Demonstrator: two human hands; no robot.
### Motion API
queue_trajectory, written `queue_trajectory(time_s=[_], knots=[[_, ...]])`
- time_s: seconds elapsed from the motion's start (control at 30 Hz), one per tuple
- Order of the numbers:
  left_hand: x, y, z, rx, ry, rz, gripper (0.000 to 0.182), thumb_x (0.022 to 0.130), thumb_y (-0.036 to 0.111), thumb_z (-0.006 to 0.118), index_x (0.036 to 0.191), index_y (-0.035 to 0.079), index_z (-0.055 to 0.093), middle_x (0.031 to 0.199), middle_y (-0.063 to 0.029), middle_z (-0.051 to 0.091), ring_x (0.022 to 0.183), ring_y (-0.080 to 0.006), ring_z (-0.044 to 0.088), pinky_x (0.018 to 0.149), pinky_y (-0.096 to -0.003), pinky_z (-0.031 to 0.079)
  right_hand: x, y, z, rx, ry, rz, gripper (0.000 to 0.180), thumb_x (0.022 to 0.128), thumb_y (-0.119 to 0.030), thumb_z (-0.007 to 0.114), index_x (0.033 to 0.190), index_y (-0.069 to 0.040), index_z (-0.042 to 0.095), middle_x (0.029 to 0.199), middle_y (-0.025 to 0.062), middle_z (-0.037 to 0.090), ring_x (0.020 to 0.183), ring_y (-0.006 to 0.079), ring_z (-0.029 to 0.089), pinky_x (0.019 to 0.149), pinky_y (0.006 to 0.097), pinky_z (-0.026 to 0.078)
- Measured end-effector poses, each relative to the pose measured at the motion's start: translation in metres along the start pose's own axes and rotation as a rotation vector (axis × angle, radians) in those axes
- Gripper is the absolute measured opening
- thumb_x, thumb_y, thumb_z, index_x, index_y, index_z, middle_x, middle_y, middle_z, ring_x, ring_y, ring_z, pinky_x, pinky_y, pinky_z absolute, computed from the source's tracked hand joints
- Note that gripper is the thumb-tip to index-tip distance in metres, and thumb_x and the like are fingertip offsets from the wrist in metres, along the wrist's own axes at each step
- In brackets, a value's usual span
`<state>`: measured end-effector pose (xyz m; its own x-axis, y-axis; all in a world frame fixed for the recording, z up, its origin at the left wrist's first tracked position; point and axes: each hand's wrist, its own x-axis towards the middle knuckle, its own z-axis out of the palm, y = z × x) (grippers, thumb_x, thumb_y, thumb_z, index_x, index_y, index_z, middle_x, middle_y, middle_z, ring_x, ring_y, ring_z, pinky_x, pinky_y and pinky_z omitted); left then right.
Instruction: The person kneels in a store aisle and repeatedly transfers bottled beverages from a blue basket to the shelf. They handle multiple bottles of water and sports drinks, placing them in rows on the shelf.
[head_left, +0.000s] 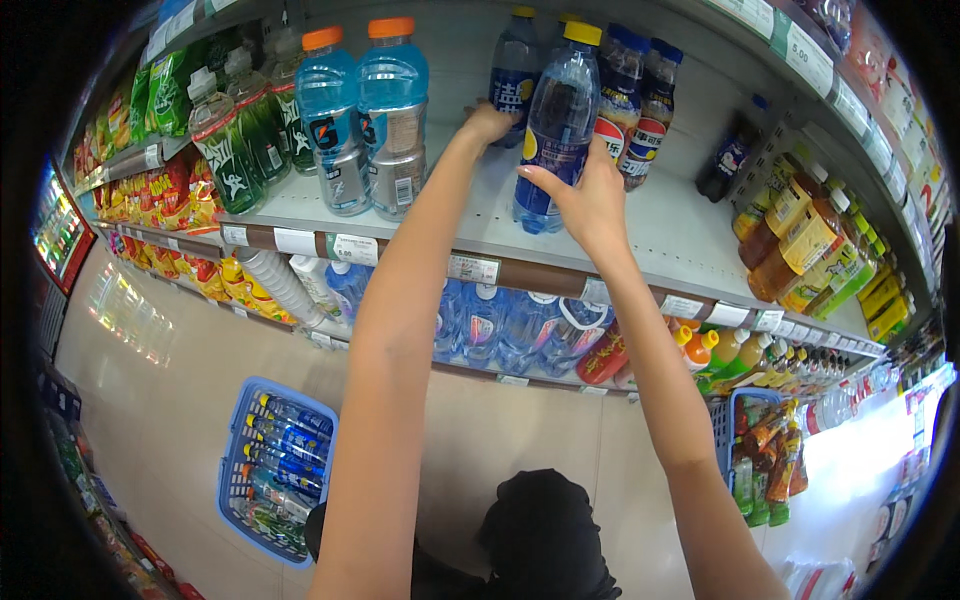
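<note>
My right hand (589, 199) is wrapped around a clear plastic drink bottle (561, 112) with a yellow cap and blue label, which stands upright near the front of the white shelf (465, 214). Farther back, my left hand (491, 124) reaches to a second yellow-capped bottle (515, 56) with a dark blue label; its fingers are partly hidden against that bottle. Another yellow cap shows behind the two. Just right of the held bottle stand two Pepsi bottles (651, 120) with blue caps. Two blue Gatorade bottles (394, 120) with orange caps are left of my arms.
On the floor at left sits a blue basket (225, 480) of bottles; a second basket (721, 435) with bottles is at right. Green drink bottles (229, 150) stand at the shelf's left, tea bottles (802, 244) at its right. Large water bottles (480, 322) fill the lower shelf. Another shelf edge (810, 56) overhangs above.
</note>
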<state>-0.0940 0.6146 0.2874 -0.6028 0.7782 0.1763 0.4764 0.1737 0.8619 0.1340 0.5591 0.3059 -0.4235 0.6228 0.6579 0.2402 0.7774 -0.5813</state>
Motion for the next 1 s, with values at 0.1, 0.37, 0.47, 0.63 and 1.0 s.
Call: queue_trajectory(time_s=[0.1,0.37,0.47,0.63,1.0], knots=[[-0.064,0.045,-0.015,-0.773,-0.107,-0.208,0.062,0.09,0.04,0.052,0.138,0.002,0.038,0.138,-0.02,0.044,0.135,-0.0281,0.033,0.108,-0.045,0.027,0.006,0.008,0.008,-0.053,0.028,-0.026,0.077,0.065,-0.039,0.082,0.111,0.01,0.045,0.105,0.0289,0.057,0.097,0.0418,0.058,0.081,0.0431,0.048],[-0.096,0.033,-0.015,-0.366,0.386,0.225,0.06,0.091,0.047,0.049,0.121,-0.005,0.054,0.102,-0.0194,0.065,0.099,-0.031,0.061,0.089,-0.0381,0.045,0.052,-0.015,0.084,-0.149,0.122,0.135,0.073,0.069,-0.027,0.078,0.12,0.008,0.039,0.113,0.0275,0.05,0.094,0.0434,0.06,0.078,0.0441,0.052],[-0.1,0.042,0.003,-0.294,0.373,0.225,0.062,0.077,0.03,0.068,0.128,0.0,0.049,0.105,-0.0234,0.064,0.104,-0.0356,0.061,0.089,-0.0398,0.046,0.065,0.023,0.095,-0.067,0.212,0.089,0.071,0.072,-0.027,0.075,0.123,0.006,0.038,0.105,0.0297,0.056,0.09,0.0444,0.061,0.076,0.0468,0.051],[-0.075,0.029,0.004,0.021,0.606,0.213,0.071,0.068,0.022,0.077,0.13,0.004,0.048,0.114,-0.0179,0.054,0.105,-0.036,0.058,0.087,-0.0446,0.047,0.073,0.03,0.106,0.196,0.076,0.107,0.069,0.077,-0.03,0.069,0.125,0.005,0.034,0.103,0.0341,0.059,0.096,0.0454,0.06,0.078,0.0464,0.049],[-0.066,0.034,-0.004,0.053,0.53,0.018,0.077,0.065,0.042,0.08,0.122,0.006,0.044,0.108,-0.0238,0.061,0.101,-0.0371,0.061,0.086,-0.0443,0.049,0.083,0.043,0.116,0.1,0.02,0.092,0.054,0.082,-0.034,0.061,0.122,0.001,0.05,0.109,0.0333,0.056,0.105,0.0455,0.055,0.09,0.0455,0.045]])
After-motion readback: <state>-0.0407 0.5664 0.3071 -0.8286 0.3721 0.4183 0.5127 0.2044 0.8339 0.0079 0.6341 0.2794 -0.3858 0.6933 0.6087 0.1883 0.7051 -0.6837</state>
